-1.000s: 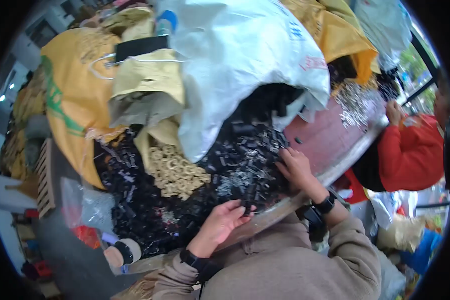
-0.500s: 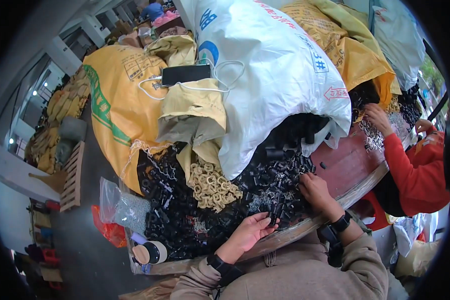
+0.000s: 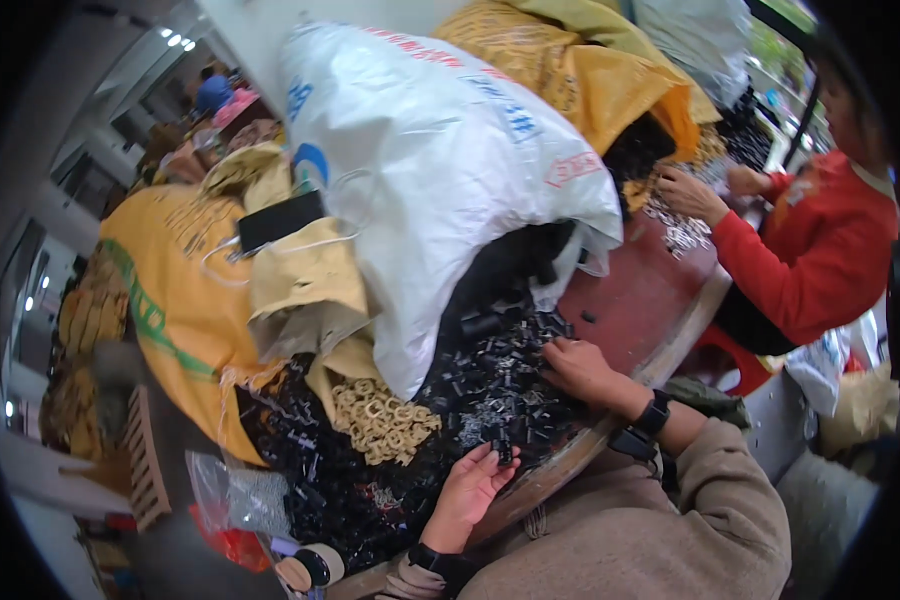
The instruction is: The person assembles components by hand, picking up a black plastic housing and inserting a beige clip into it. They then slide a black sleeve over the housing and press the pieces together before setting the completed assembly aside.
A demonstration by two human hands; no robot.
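Note:
Near the table's front edge, my left hand point(image 3: 467, 490) pinches a small black plastic piece point(image 3: 503, 453) between thumb and fingers. My right hand point(image 3: 587, 372) rests at the right side of a heap of black plastic pieces point(image 3: 515, 365). Its fingertips are pinched together among small parts, and whatever they hold is too small to make out. Tiny silver metal pieces point(image 3: 473, 428) lie in the heap between the hands. To the left is a pile of beige ring-shaped pieces point(image 3: 382, 420).
A big white sack point(image 3: 420, 190) spills black parts onto the red tabletop point(image 3: 620, 285). Beside it stand a yellow sack point(image 3: 175, 310) and a black phone point(image 3: 282, 221) with a white cable. A lidded jar point(image 3: 320, 565) sits front left. At right, a person in red sleeves point(image 3: 770, 270) handles small parts.
The head view has turned, so the scene sits further left and tilted. My left hand still pinches the black piece, and my right hand stays at the heap.

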